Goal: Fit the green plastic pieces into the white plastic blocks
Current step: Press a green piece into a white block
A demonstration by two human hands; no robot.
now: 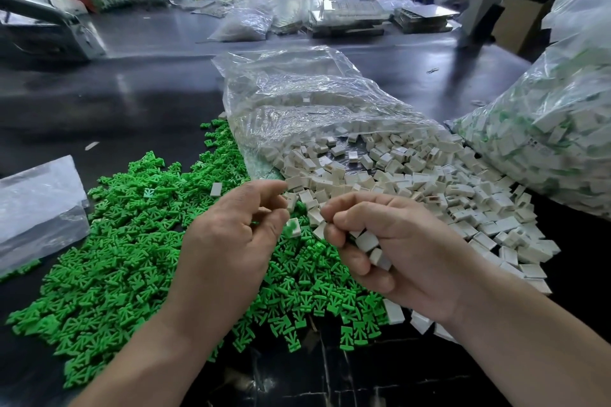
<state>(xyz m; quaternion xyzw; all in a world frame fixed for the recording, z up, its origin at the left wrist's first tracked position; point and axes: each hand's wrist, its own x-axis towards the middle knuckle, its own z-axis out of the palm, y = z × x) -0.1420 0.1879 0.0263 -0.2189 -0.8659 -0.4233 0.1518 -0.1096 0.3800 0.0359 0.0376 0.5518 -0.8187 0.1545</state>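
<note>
The left hand [231, 241] is half closed, with the fingers loosely curled and the thumb drawn in towards them. Its thumb tip lies against a fitted block [292, 227], a white block with green showing in the face turned towards the camera. Whether the hand grips this block cannot be told, and the block's long axis cannot be read.

The right hand [396, 248] is curled closed round several white blocks, two of which show between its fingers and palm. Both hands are above the seam where the two heaps meet.

The green pieces [132, 258] lie flat in a broad heap on the left and near side, with their long axes pointing in mixed directions. The white blocks [413, 185] spill to the right out of the mouth of a clear bag [314, 102], which lies with its closed end far.

A large filled bag [545, 142] borders the white heap on the right. A flat plastic bag [39, 201] borders the green heap on the left. Bare dark table [297, 373] shows near, between the forearms, and far beyond the clear bag.
</note>
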